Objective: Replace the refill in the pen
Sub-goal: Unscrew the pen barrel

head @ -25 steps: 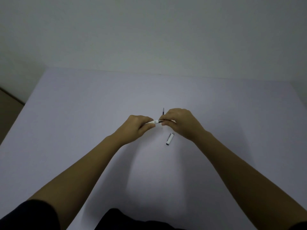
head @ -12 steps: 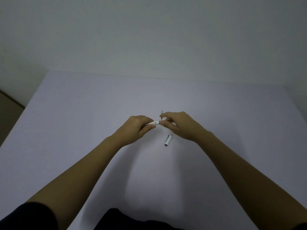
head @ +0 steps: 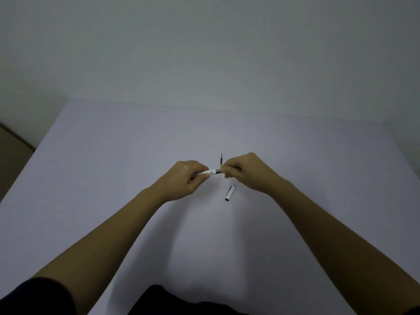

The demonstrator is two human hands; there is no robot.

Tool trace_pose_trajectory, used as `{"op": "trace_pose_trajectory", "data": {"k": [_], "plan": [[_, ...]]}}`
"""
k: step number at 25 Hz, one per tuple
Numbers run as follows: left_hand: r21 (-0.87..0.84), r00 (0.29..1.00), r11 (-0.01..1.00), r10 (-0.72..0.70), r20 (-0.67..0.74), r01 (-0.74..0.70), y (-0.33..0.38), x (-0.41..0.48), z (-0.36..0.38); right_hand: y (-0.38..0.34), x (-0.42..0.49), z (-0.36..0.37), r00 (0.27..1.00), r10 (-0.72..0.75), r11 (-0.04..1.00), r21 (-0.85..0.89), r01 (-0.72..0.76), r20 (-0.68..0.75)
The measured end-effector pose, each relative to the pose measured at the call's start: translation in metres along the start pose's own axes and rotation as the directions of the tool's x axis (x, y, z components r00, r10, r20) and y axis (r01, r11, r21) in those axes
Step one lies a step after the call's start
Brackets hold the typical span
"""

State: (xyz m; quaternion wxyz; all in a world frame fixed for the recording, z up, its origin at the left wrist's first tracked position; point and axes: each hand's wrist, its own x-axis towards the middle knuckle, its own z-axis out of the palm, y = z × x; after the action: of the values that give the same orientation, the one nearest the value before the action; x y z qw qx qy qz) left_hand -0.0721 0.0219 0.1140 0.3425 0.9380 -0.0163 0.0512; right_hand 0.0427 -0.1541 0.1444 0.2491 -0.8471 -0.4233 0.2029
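Observation:
A white pen (head: 211, 172) is held level above the middle of the table, gripped at both ends. My left hand (head: 186, 180) closes around its left part, and my right hand (head: 245, 171) pinches its right end at a dark metal ring. A thin dark refill (head: 221, 159) with a yellowish lower end lies on the table just behind the hands; its near end is hidden by my right fingers. The white pen cap (head: 230, 192) lies on the table below my right hand, untouched.
The pale table (head: 113, 155) reaches back to a plain wall. Its left edge drops to a brown floor (head: 11, 153) at the far left. My dark clothing shows at the bottom of the view.
Both hands stay closed on the pen with only slight shifts of the fingers. The view has tilted a little. The cap and the refill lie where they were.

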Motion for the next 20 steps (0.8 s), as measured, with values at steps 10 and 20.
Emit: {"op": "trace_pose_trajectory", "data": {"k": [10, 20], "plan": [[-0.024, 1.0, 1.0, 0.018, -0.026, -0.019, 0.0052, 0.0002, -0.0003, -0.0039, -0.0024, -0.0053, 0.997, -0.049, 0.997, 0.051, 0.052, -0.059], [-0.053, 0.997, 0.998, 0.015, -0.073, -0.019, 0.009, 0.0029, -0.0023, -0.0055, -0.0042, -0.0063, 0.987, -0.047, 0.983, 0.167, 0.073, -0.154]]}}
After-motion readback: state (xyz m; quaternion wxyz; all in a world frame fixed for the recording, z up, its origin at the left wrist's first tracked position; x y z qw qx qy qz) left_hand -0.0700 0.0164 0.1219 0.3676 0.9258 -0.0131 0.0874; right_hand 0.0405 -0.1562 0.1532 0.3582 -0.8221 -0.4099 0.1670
